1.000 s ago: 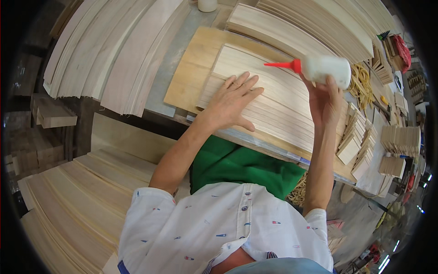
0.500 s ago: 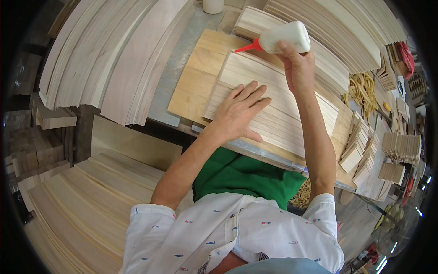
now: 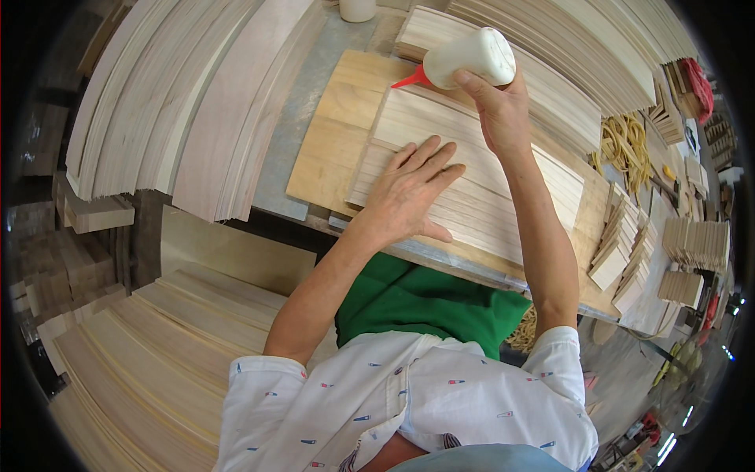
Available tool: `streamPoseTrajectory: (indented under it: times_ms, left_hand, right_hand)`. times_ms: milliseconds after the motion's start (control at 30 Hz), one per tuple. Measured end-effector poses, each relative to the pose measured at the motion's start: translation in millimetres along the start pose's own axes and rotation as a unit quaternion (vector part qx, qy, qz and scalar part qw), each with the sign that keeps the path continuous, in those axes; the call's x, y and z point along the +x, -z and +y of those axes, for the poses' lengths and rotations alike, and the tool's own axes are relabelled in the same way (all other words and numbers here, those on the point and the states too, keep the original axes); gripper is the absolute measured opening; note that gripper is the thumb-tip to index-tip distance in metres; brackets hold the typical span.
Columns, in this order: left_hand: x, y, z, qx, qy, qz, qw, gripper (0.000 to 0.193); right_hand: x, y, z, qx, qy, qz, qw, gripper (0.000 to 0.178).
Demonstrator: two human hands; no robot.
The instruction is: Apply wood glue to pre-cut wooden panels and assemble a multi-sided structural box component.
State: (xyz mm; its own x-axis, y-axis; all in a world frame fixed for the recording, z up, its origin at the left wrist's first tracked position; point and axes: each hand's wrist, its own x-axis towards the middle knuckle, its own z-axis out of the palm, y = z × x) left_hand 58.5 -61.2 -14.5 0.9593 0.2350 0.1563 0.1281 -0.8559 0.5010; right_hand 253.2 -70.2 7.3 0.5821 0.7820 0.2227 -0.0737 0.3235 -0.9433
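My right hand (image 3: 497, 106) grips a white squeeze bottle (image 3: 472, 57), tipped on its side. Its red nozzle (image 3: 409, 78) points left, the tip at the far left corner of a pale panel of narrow wooden strips (image 3: 480, 185). Fingers spread, my left hand (image 3: 413, 189) lies flat on the left part of that panel and holds nothing. Beneath the panel is a yellowish wooden board (image 3: 322, 149) on the workbench. Whether glue is leaving the nozzle is too small to tell.
Tall stacks of thin boards (image 3: 228, 102) stand at the left, and more strips (image 3: 550, 71) lie behind the panel. To the right are a bundle of tan bands (image 3: 625, 149) and small stacked wood pieces (image 3: 696, 244). A white container (image 3: 358, 9) stands at the far edge.
My right hand has moved the bottle a little to the left, bringing its nozzle tip to the panel's far left corner. My left hand remains flat in nearly the same place.
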Motion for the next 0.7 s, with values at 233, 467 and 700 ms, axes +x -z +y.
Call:
streamPoseTrajectory:
  times_ms: [233,467,700]
  left_hand:
    - [1,0,2,-0.009,-0.003,0.003,1.0,0.1]
    - [1,-1,3,-0.016,0.011,-0.012,1.0,0.1]
    - [3,0,5,-0.003,0.018,-0.032,0.999,0.101]
  right_hand:
    - [-5,6,-16,-0.055,-0.001,-0.02,0.998,0.061]
    - [-23,46,-35,-0.056,-0.011,0.001,0.998,0.058]
    - [-45,82,-53,-0.07,-0.025,0.04,0.996,0.058]
